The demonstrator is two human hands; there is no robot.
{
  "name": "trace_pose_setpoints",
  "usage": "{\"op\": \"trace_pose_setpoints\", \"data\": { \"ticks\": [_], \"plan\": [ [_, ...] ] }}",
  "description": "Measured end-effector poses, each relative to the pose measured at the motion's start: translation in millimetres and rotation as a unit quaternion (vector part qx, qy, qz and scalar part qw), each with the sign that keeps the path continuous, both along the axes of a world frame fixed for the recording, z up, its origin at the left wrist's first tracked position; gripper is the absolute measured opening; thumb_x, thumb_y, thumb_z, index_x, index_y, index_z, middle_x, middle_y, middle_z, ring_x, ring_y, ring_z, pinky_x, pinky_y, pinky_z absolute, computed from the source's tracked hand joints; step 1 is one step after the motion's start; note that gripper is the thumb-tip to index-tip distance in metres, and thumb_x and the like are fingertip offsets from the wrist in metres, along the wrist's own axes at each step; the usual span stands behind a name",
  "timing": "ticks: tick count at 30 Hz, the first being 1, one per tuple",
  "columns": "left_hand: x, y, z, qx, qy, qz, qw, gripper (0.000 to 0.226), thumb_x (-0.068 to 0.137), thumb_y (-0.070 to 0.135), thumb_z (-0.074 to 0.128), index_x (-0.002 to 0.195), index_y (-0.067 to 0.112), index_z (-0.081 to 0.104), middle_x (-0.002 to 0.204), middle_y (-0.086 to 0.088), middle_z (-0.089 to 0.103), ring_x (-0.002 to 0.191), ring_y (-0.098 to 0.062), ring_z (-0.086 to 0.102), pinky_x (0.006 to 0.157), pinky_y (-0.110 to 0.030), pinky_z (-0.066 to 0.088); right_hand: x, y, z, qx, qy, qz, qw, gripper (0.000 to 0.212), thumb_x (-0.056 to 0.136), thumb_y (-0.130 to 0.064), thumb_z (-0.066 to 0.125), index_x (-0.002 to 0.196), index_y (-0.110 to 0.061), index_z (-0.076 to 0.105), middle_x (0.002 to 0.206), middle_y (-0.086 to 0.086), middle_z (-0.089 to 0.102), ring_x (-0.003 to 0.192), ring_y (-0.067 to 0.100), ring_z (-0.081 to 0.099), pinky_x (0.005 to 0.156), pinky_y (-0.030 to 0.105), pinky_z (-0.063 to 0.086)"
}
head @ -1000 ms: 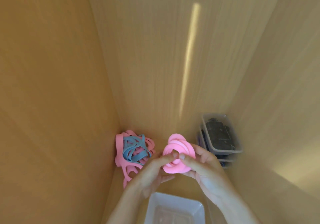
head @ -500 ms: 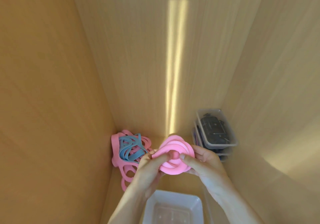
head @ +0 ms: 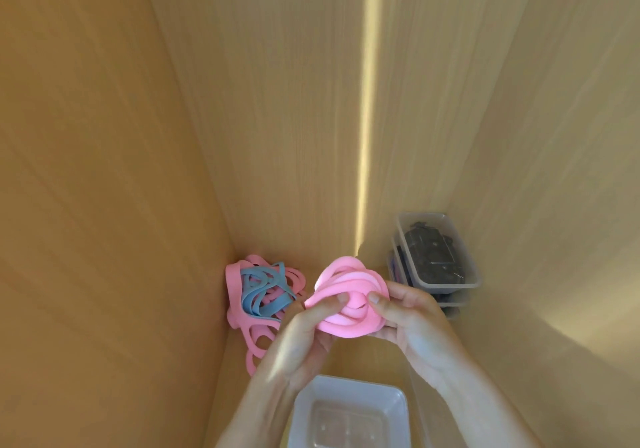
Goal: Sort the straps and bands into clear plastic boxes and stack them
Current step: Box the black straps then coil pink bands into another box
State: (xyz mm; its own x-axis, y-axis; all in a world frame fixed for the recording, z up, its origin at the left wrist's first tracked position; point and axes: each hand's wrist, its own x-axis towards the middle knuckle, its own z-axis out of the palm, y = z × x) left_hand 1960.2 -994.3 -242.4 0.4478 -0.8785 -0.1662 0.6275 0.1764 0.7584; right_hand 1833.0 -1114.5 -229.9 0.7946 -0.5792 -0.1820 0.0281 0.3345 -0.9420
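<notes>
A coiled bundle of pink bands (head: 349,295) is held up between both hands, above the wooden floor. My left hand (head: 304,336) grips its left side, thumb pressed into the coil. My right hand (head: 408,319) grips its right side, thumb on top. A loose heap of pink and blue bands (head: 263,295) lies in the left corner. An open clear plastic box (head: 349,413) sits below the hands at the bottom edge. At the right wall stands a stack of clear boxes (head: 436,260) with dark straps inside.
Wooden walls close in on the left, back and right. A bright strip of light runs down the back wall. Bare wooden floor shows between the heap and the box stack.
The pink coil stays held in both hands, and the thumbs shift slightly on it. The camera view has drifted a little.
</notes>
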Motion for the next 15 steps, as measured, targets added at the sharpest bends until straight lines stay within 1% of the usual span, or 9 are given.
{"op": "trace_pose_setpoints", "data": {
  "ticks": [3, 5, 8, 9, 11, 13, 15],
  "plan": [
    [3, 4, -2, -0.003, -0.035, -0.029, 0.999, 0.05, 0.078, 0.014, 0.082, 0.125, 0.003, 0.068, 0.129, -0.027, 0.064, 0.123, -0.036, 0.062, 0.107, -0.044, 0.049, 1, 0, -4, 0.019, 0.002, 0.008, 1.0, 0.036, 0.085, -0.02, 0.068, 0.118, -0.006, 0.073, 0.116, 0.018, 0.073, 0.11, 0.034, 0.07, 0.09, 0.045, 0.057],
    [7, 8, -4, 0.018, -0.075, -0.045, 0.996, 0.045, 0.079, 0.009, 0.077, 0.123, 0.004, 0.069, 0.126, -0.029, 0.065, 0.122, -0.039, 0.062, 0.11, -0.049, 0.046, 1, 2, -6, 0.035, 0.008, 0.011, 0.999, 0.037, 0.084, -0.021, 0.068, 0.116, -0.005, 0.074, 0.114, 0.02, 0.074, 0.107, 0.035, 0.071, 0.088, 0.044, 0.058],
    [12, 12, -3, 0.047, -0.114, -0.071, 0.99, 0.049, 0.075, 0.006, 0.077, 0.122, -0.003, 0.067, 0.125, -0.037, 0.061, 0.117, -0.042, 0.061, 0.112, -0.058, 0.038, 3, 6, -9, 0.045, 0.023, 0.007, 0.999, 0.036, 0.083, -0.022, 0.068, 0.113, -0.004, 0.074, 0.109, 0.019, 0.075, 0.103, 0.034, 0.073, 0.084, 0.042, 0.059],
    [13, 13, -3, 0.051, -0.117, -0.084, 0.988, 0.052, 0.073, 0.005, 0.078, 0.122, -0.006, 0.065, 0.122, -0.038, 0.061, 0.115, -0.042, 0.061, 0.111, -0.058, 0.038, 5, 8, -10, 0.043, 0.031, 0.005, 0.999, 0.032, 0.086, -0.02, 0.067, 0.112, -0.003, 0.075, 0.108, 0.019, 0.075, 0.102, 0.034, 0.072, 0.084, 0.043, 0.06],
    [12, 13, 0, 0.052, -0.128, -0.114, 0.984, 0.052, 0.071, 0.002, 0.078, 0.119, -0.01, 0.064, 0.115, -0.034, 0.063, 0.111, -0.041, 0.061, 0.109, -0.055, 0.042, 7, 11, -12, 0.041, 0.053, -0.007, 0.998, 0.021, 0.094, -0.012, 0.063, 0.107, -0.003, 0.076, 0.105, 0.02, 0.076, 0.102, 0.037, 0.072, 0.085, 0.045, 0.06],
    [9, 10, 2, 0.044, -0.112, -0.119, 0.986, 0.048, 0.072, -0.002, 0.075, 0.117, -0.012, 0.064, 0.113, -0.03, 0.064, 0.11, -0.041, 0.062, 0.108, -0.056, 0.043, 9, 14, -15, 0.018, 0.053, -0.031, 0.998, 0.019, 0.097, -0.007, 0.06, 0.105, -0.003, 0.077, 0.103, 0.019, 0.076, 0.103, 0.038, 0.071, 0.084, 0.043, 0.061],
    [4, 5, 3, 0.04, -0.052, -0.08, 0.995, 0.048, 0.07, 0.0, 0.075, 0.117, -0.009, 0.067, 0.113, -0.03, 0.065, 0.109, -0.039, 0.063, 0.107, -0.056, 0.044, 10, 17, -18, -0.057, 0.026, -0.059, 0.996, 0.019, 0.098, -0.006, 0.059, 0.106, -0.006, 0.076, 0.102, 0.015, 0.077, 0.102, 0.035, 0.071, 0.083, 0.042, 0.061]
  ]
}}
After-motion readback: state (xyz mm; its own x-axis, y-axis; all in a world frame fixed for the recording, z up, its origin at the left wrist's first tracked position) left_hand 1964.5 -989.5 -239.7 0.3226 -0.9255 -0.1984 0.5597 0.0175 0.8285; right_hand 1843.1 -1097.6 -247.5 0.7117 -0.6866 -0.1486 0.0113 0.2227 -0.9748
